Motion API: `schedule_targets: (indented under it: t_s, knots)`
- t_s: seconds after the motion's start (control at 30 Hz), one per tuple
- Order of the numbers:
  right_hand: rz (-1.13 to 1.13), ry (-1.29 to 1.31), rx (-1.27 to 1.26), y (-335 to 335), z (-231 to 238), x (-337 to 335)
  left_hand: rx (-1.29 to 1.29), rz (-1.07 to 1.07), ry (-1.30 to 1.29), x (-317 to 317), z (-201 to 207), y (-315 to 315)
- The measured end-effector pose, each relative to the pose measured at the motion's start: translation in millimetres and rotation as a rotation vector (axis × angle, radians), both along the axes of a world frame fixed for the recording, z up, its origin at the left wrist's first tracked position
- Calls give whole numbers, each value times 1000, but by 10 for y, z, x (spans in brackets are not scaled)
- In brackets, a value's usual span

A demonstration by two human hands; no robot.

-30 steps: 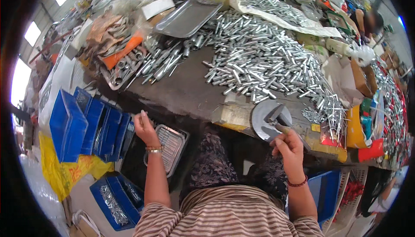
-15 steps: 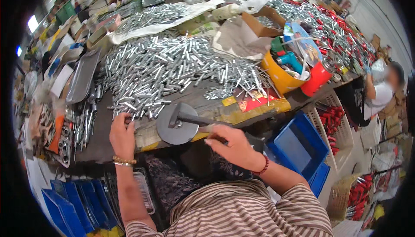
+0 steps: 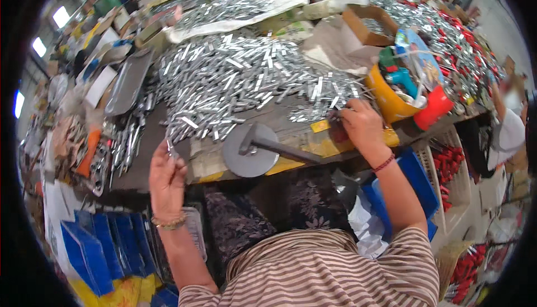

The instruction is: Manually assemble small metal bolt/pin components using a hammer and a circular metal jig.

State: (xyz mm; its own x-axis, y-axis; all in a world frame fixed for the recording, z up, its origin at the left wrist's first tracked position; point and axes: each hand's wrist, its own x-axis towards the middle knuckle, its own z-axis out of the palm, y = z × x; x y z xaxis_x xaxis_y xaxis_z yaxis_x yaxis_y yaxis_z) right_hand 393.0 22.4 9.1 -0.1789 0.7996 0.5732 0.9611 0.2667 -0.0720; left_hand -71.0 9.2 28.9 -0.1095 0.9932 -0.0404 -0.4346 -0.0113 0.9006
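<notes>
My left hand is raised at the table's front edge, with a small silvery metal tube pinched between thumb and fingers. Over to the right, my right hand reaches onto the table beside a small pile of thin metal pins. Its fingers are bent together; whatever they grip is hidden. Between my hands, a hammer lies with its head on a round grey metal disc, its handle pointing right. A large heap of silvery metal tubes spreads behind the disc.
A yellow bucket of tools and a red container stand at the right. Metal trays and wrenches lie left. Blue bins sit below left; a crate of red parts stands right. Other people are at the far side and right.
My right hand has let go of the hammer handle and moved right and away to the pins. The left hand has come back from the heap's edge with a tube. The view has shifted.
</notes>
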Motion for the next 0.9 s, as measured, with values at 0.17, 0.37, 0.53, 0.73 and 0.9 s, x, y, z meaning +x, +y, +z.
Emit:
schedule_targets:
  t_s: [0.17, 0.37, 0.53, 0.73, 0.9]
  knots:
    - [171, 130, -19, -81, 221, -501, -118, -152, -200, 332, -21, -171]
    - [425, 248, -178, -325, 258, -1418, -76, -235, 525, 845, -164, -148]
    - [430, 303, -223, -281, 93, -1601, 362, -74, 1168, 842, -194, -108]
    - [398, 217, -199, -242, 89, -1643, 394, -86, 1199, 776, -193, -113]
    - [423, 210, -164, -215, 59, -1663, 490, -118, 1222, 748, -168, -59]
